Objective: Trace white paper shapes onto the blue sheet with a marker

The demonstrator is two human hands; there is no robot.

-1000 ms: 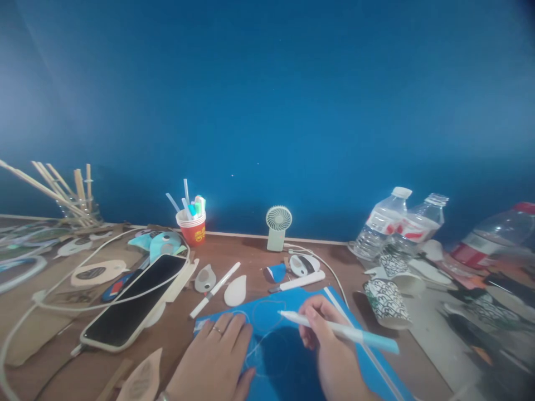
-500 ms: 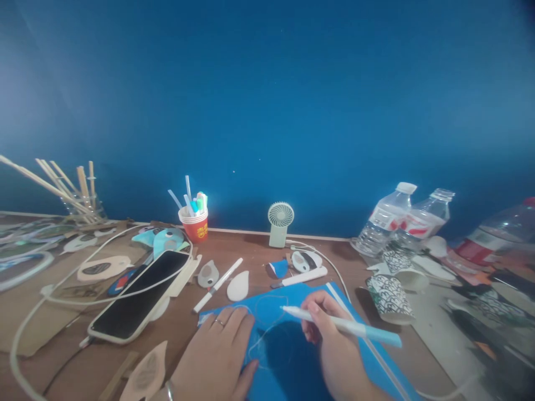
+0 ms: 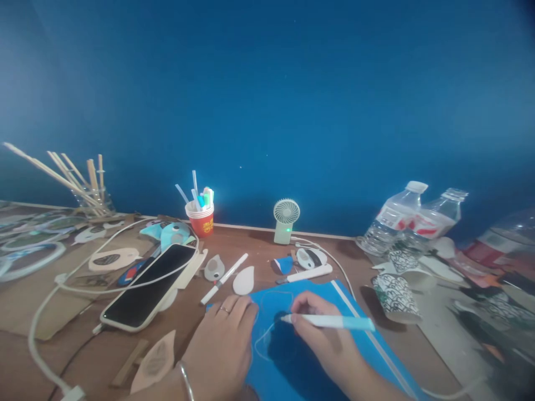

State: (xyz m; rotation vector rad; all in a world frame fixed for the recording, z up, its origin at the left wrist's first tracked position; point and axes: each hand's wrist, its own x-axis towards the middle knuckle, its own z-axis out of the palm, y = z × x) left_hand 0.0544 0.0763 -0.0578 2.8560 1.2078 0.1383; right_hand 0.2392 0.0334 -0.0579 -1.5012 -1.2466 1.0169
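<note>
A blue sheet (image 3: 309, 367) lies at the front of the table, with thin pale curved outlines on it and a white stripe along its right side. My right hand (image 3: 324, 340) grips a white marker (image 3: 330, 321) with a light blue end. The marker's tip is over the middle of the sheet, close to the drawn lines; whether it touches cannot be made out. My left hand (image 3: 225, 340) rests flat on the sheet's left part, fingers stretched out. Just beyond it are a white teardrop-shaped cutout (image 3: 243, 280), a grey bird-like cutout (image 3: 214, 268) and another white pen (image 3: 224, 278).
A phone (image 3: 148, 287) with a cable lies to the left. Behind stand a red paper cup (image 3: 201, 221) of pens and a small fan (image 3: 286, 220). Plastic bottles (image 3: 395, 217) and a patterned paper piece (image 3: 397, 298) are on the right. A white-handled cutter (image 3: 309, 273) lies beyond the sheet.
My right hand has moved the marker's tip a little down the sheet, and the marker lies flatter. My left hand stays on the sheet, its fingers closer together. The view has shifted slightly.
</note>
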